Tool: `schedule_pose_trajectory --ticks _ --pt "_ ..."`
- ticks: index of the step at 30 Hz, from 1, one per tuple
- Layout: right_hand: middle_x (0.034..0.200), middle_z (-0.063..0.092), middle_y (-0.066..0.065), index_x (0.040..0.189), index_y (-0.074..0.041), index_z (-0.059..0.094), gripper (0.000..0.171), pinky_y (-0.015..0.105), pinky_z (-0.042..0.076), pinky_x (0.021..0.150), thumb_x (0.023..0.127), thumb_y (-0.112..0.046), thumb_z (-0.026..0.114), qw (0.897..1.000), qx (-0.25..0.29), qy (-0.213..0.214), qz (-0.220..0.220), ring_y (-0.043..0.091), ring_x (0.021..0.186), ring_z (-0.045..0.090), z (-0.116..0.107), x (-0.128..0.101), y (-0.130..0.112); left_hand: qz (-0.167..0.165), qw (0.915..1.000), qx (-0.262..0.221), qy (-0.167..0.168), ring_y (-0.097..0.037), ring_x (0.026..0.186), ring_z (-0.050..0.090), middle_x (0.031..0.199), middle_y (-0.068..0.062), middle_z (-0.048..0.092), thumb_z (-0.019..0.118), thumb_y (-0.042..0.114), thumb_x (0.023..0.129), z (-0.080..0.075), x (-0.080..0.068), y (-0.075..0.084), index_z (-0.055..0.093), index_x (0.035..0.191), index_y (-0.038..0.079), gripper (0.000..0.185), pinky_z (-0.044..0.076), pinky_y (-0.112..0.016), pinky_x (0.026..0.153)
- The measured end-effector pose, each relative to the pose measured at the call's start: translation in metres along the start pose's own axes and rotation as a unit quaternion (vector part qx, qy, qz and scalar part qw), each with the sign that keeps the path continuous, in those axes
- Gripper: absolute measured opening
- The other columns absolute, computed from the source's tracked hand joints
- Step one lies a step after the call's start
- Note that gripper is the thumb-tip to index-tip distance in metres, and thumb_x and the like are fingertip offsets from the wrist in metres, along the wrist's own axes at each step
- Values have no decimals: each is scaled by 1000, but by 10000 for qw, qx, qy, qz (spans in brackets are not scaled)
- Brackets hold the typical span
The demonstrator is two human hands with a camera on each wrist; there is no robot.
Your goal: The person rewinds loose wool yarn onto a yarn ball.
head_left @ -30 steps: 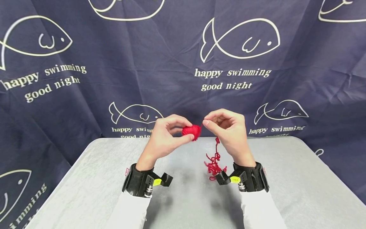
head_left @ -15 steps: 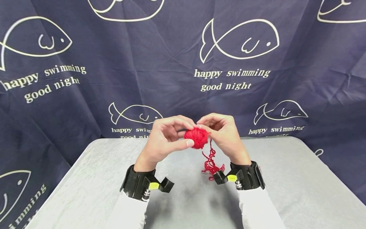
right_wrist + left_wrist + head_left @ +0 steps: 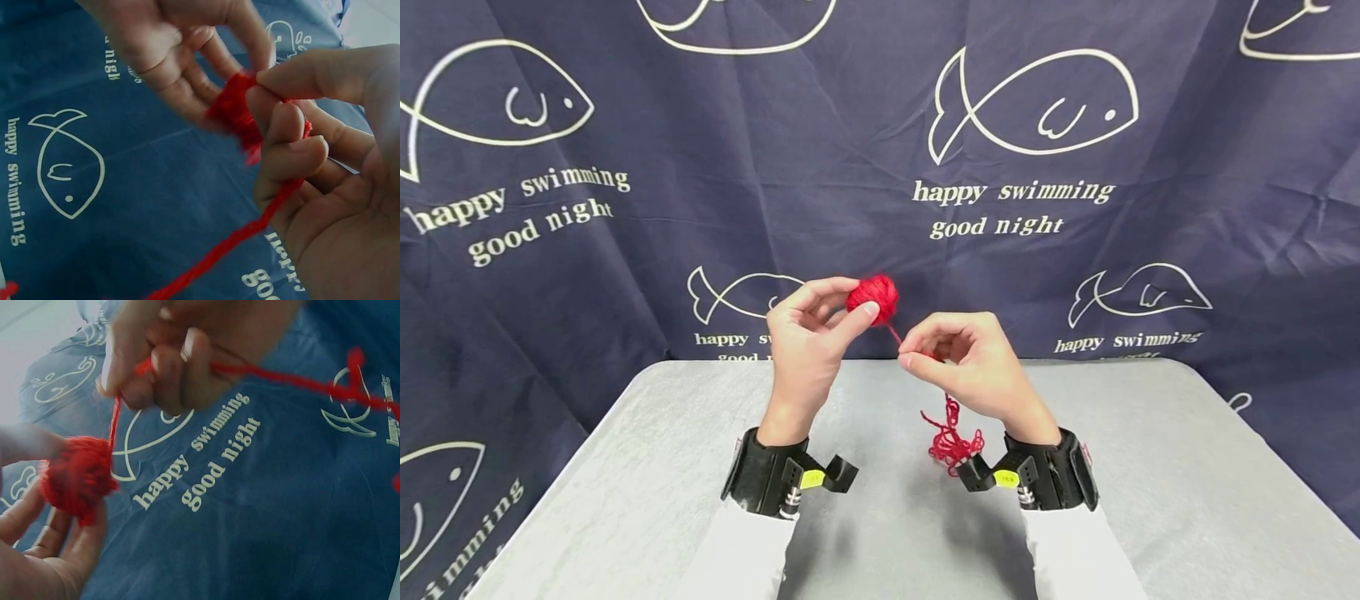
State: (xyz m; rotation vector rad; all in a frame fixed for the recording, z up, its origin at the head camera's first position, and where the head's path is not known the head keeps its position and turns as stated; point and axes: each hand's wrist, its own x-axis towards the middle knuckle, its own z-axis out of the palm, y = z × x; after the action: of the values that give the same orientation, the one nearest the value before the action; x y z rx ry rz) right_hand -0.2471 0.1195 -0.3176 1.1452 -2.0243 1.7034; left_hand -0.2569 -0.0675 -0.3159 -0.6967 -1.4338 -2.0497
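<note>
A small ball of red yarn point(image 3: 874, 298) is held up between the thumb and fingers of my left hand point(image 3: 808, 350). From the ball a short taut strand point(image 3: 115, 425) runs to my right hand point(image 3: 973, 358), which pinches it between thumb and forefinger. In the right wrist view, the yarn passes through the curled fingers and comes out below as a trailing strand point(image 3: 228, 245). That tail hangs to a loose tangle of red yarn point(image 3: 953, 443) on the table, partly hidden by the right wrist camera.
The grey-white table point(image 3: 1150, 467) spreads under both arms. A dark blue cloth point(image 3: 865, 167) with white fish drawings and lettering hangs behind it. Black straps with small cameras point(image 3: 841, 473) sit on both wrists and jut inward over the table.
My hands came together at the ball, then parted again. The left hand has lifted the ball up and leftward, while the right hand has moved slightly lower, drawing the strand out between them.
</note>
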Motion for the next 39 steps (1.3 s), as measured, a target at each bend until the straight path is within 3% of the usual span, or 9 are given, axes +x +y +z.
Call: schedule_pose_trajectory --ticks 4,8,12,16,21,28,31,35,39 --pt "72 64 8 83 -5 69 11 26 44 47 77 3 72 9982 56 534 -257 21 56 53 -2 0 -6 -109 9941 1048 -249 -24 79 66 88 -13 67 79 -1 70 -4 0 -4 68 94 -3 26 56 -36 75" --pt "73 64 12 84 0 69 9 25 46 50 77 5 72 9926 273 1127 -369 20 56 54 -7 0 -8 -527 9826 1457 -1025 -23 77 66 86 -12 68 79 0 70 -6 -1 -5 69 91 0 24 56 -35 74" --pt "71 63 11 86 3 68 9 23 42 48 78 4 72 9848 417 1648 -354 17 55 50 -11 0 -8 -1038 9638 1192 -2146 -25 75 66 84 -13 67 77 -3 71 -5 -3 -2 68 92 -1 23 56 -37 74" --pt "72 64 11 88 4 68 11 23 40 46 78 0 72 9815 491 1834 -231 17 53 47 -14 1 -5 -1031 9421 594 -3134 -29 79 64 91 -16 64 75 -8 71 -3 -5 2 66 94 -4 25 55 -42 77" --pt "74 65 12 90 4 67 14 24 40 47 79 -1 73 9848 609 1627 40 19 55 49 -13 1 2 -837 9295 -366 -3572 -31 88 58 97 -20 59 72 -13 70 -1 -7 9 63 94 -6 27 52 -46 82" --pt "72 63 11 91 3 68 14 23 42 48 80 -3 73 9914 714 1041 335 19 57 51 -9 3 14 -434 9495 -1438 -2755 -27 95 57 99 -15 60 72 -10 72 3 -8 13 66 93 1 24 54 -38 82" --pt "71 63 9 91 -1 69 13 23 39 47 80 -5 73 9932 589 893 462 17 55 48 -6 3 17 -266 9616 -1897 -1967 -25 92 59 100 -13 62 65 -13 73 2 -6 12 68 93 4 27 54 -32 78" --pt "69 63 8 88 -7 71 10 25 33 44 79 -8 75 9958 260 738 469 16 50 40 -3 3 18 -234 9632 -2562 -784 -24 89 61 98 -12 63 56 -15 75 1 -2 9 67 96 2 30 54 -31 77" --pt "67 63 6 84 -6 71 7 24 29 40 78 -4 74 9980 -253 430 380 13 45 37 2 3 7 -219 9667 -2506 477 -22 83 63 90 -12 64 65 -11 77 0 4 4 67 96 -1 22 55 -32 77"
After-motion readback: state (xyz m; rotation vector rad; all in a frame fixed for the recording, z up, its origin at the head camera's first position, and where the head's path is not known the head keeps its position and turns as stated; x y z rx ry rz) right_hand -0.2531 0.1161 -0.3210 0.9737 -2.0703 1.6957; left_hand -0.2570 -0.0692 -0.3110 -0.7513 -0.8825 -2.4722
